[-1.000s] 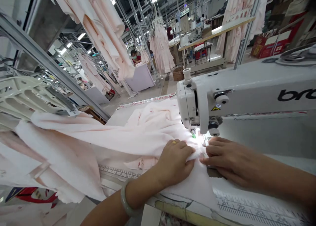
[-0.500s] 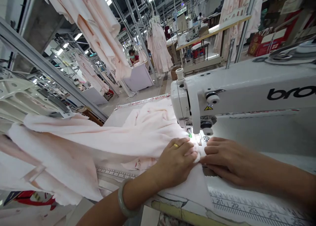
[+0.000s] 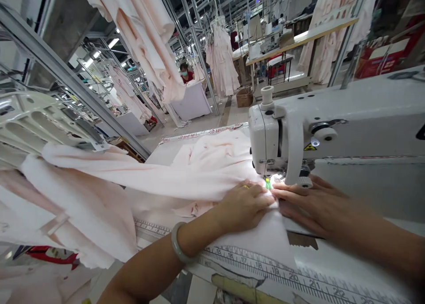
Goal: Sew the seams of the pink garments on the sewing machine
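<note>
Left hand [image 3: 247,204] lies palm-down, fingers loosely bent, pressing the pale pink soft fabric [image 3: 186,182] under the white sewing machine [image 3: 332,118]. Right hand [image 3: 310,204], flat and outstretched at its 3 o'clock, touches the same cloth, which trails toward 9 o'clock across the ruler-marked bench [image 3: 299,279].

The pale pink soft cloth [image 3: 186,180] is plain but for a few faint darker-pink marks, and the hanging pink garments [image 3: 149,43] overhead share its shade. The white metal sewing machine [image 3: 348,118] carries a small yellow triangular sticker [image 3: 309,147] with a black sign, with a bright green speck [image 3: 267,183] by the needle — the white ruler strip [image 3: 265,268] below bears black numerals and ticks. The smooth round bangle [image 3: 179,248] is pale grey-green, and the far cardboard cartons [image 3: 381,58] are red.
</note>
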Available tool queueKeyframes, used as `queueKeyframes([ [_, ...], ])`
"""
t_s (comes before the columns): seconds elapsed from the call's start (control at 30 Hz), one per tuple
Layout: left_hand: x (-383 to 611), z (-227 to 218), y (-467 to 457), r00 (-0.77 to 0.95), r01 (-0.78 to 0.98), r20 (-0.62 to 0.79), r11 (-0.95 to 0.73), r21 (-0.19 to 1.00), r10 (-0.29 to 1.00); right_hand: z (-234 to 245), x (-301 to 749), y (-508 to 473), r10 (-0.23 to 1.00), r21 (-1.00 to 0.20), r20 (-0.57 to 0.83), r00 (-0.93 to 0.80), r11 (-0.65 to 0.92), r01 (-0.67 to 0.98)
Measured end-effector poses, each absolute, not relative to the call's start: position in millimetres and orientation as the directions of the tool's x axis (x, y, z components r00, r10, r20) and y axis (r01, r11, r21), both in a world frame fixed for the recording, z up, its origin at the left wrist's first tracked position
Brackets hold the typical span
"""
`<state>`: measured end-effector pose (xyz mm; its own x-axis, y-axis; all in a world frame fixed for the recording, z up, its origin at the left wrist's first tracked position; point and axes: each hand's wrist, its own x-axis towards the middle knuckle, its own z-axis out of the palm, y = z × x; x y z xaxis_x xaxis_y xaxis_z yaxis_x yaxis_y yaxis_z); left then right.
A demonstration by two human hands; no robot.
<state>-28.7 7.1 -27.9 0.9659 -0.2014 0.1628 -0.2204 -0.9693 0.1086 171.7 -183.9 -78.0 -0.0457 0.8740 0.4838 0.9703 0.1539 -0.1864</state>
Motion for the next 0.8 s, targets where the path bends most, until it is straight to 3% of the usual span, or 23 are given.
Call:
queueKeyframes([
  [0.13, -26.9, -31.2, 12.2, 0.957, -0.221, 0.232, -0.956, 0.195, -0.174, -63.7, 170.3, -186.1, 0.881, -0.184, 0.467, -0.075, 0.180, 0.966],
  [0.23, -27.2, -31.1, 12.4, 0.962, -0.160, 0.267, -0.905, 0.395, -0.053, -50.7, 167.7, -184.9, 0.851, -0.192, 0.517, -0.090, 0.218, 0.957],
  [0.33, -26.1, -28.9, 13.6, 0.963, -0.058, 0.241, -0.775, 0.630, 0.123, -42.7, 165.8, -182.2, 0.790, -0.116, 0.596, -0.145, 0.263, 0.958],
  [0.4, -25.7, -28.5, 14.6, 0.955, -0.034, 0.237, -0.730, 0.683, 0.178, -40.7, 164.5, -180.9, 0.762, -0.087, 0.622, -0.180, 0.296, 0.951],
  [0.5, -27.0, -30.3, 14.0, 0.952, -0.086, 0.287, -0.800, 0.593, 0.111, -42.1, 162.3, -180.4, 0.741, -0.074, 0.642, -0.199, 0.318, 0.945],
  [0.67, -30.8, -30.9, 6.2, 0.944, -0.204, 0.307, -0.943, 0.264, -0.119, -48.4, 160.2, -181.4, 0.774, -0.084, 0.604, -0.190, 0.299, 0.950],
  [0.8, -31.9, -28.8, 1.1, 0.945, -0.188, 0.296, -0.971, 0.147, -0.138, -46.0, 159.3, -181.6, 0.790, -0.118, 0.589, -0.172, 0.294, 0.949],
])
